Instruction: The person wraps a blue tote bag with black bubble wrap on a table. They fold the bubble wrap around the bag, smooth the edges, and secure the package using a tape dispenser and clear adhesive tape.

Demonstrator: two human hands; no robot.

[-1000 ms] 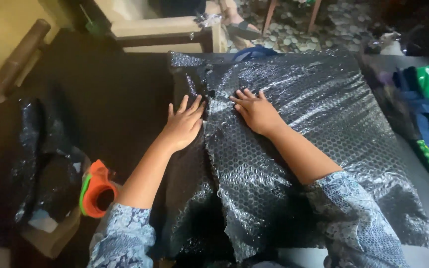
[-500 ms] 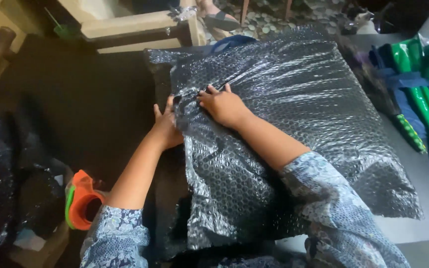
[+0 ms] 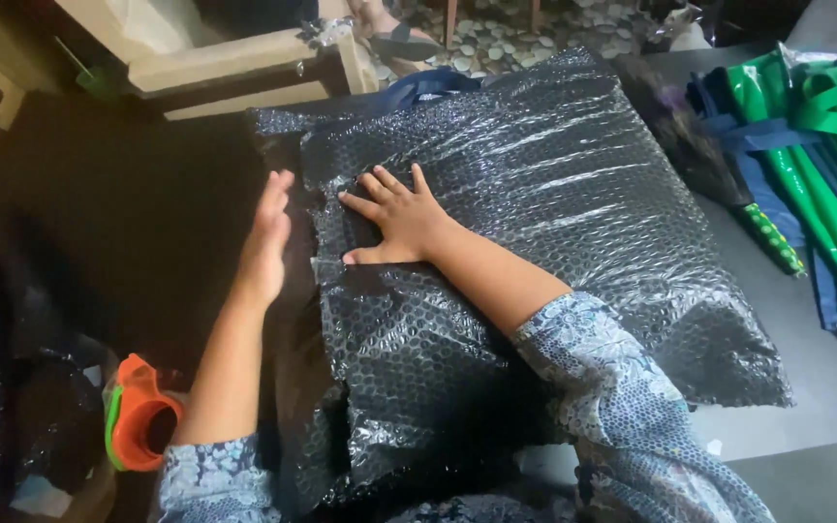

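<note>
A large parcel wrapped in black bubble wrap (image 3: 554, 194) lies across the dark table in front of me. My right hand (image 3: 399, 218) presses flat on its upper left part, fingers spread. My left hand (image 3: 265, 242) stands on edge against the parcel's left side, fingers straight, holding nothing. A loose flap of the wrap (image 3: 409, 387) hangs toward me below my right forearm.
An orange and green tape dispenser (image 3: 139, 416) sits by my left elbow. Crumpled black wrap (image 3: 2, 387) lies at far left. Green and blue folded bags (image 3: 806, 145) lie at the right. A wooden chair frame (image 3: 234, 73) stands beyond the table.
My left hand has slid off the top of the parcel to its left side. My right hand has shifted slightly and still presses on the wrap. The view has moved closer.
</note>
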